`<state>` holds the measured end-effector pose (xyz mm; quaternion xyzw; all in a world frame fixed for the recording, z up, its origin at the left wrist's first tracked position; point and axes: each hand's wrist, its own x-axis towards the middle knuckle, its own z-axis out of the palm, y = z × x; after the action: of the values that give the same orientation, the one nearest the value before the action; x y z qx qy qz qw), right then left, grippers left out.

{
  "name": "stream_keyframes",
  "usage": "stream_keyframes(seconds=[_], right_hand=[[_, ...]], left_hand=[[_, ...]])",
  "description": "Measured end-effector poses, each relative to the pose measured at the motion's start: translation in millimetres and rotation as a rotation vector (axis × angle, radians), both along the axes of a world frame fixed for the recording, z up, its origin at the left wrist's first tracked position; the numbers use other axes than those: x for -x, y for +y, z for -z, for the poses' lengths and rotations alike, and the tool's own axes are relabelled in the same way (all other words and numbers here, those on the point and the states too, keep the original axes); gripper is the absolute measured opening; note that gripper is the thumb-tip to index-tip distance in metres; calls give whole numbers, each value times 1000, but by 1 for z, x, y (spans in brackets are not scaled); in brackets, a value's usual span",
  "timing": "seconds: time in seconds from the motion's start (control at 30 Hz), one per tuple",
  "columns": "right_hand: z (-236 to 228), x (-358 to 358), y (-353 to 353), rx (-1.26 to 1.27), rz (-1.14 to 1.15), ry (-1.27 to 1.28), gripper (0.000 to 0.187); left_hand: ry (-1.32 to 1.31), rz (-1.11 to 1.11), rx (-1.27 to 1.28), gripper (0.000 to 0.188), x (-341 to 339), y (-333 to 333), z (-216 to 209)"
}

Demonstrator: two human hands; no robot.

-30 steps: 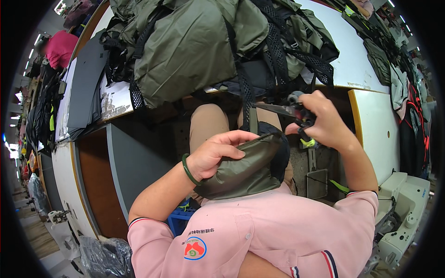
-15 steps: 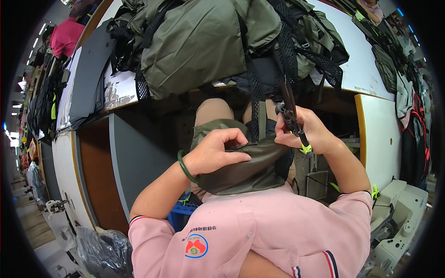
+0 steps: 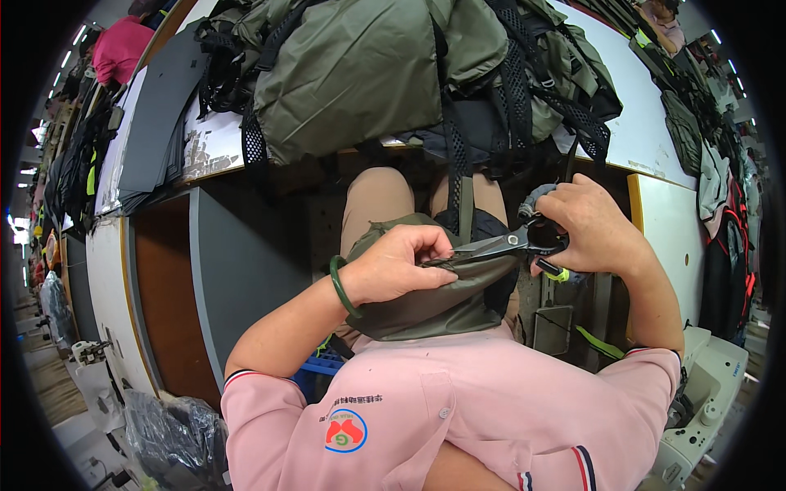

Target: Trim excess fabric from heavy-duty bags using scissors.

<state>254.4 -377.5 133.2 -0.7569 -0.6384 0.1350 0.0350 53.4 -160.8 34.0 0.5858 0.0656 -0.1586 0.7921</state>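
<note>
Backpacks are crowding the workbench above; my left hand is pinching olive fabric, my right hand gripping scissors.

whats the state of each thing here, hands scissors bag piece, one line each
left hand: closed, pinching the edge of the olive fabric piece
right hand: gripping the scissors' handles
scissors: blades nearly closed, tips at the fabric edge by the left fingers
olive fabric piece: lying on the lap, top edge held up
olive backpack: lying on the table, straps hanging over the edge
green bangle: on the left wrist
</note>
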Motion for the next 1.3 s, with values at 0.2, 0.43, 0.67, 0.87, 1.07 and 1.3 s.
stream_keyframes(seconds=[0.2,0.43,0.67,0.87,1.07,1.3], right_hand=[[-1,2,3,52,-9,31,53],[5,3,0,42,-4,17,51],[15,4,1,-66,83,308,49],[38,10,2,54,81,655,26],[41,8,6,78,167,778,21],[37,7,4,103,178,736,43]], left_hand=[[-12,18,-23,15,-2,-2,-4],[-30,20,-23,14,-1,-2,-3],[-36,23,-52,15,-1,-1,-3],[2,120,114,11,-3,8,-6],[-50,74,-7,9,-2,12,7],[-23,47,33,13,-4,7,13]])
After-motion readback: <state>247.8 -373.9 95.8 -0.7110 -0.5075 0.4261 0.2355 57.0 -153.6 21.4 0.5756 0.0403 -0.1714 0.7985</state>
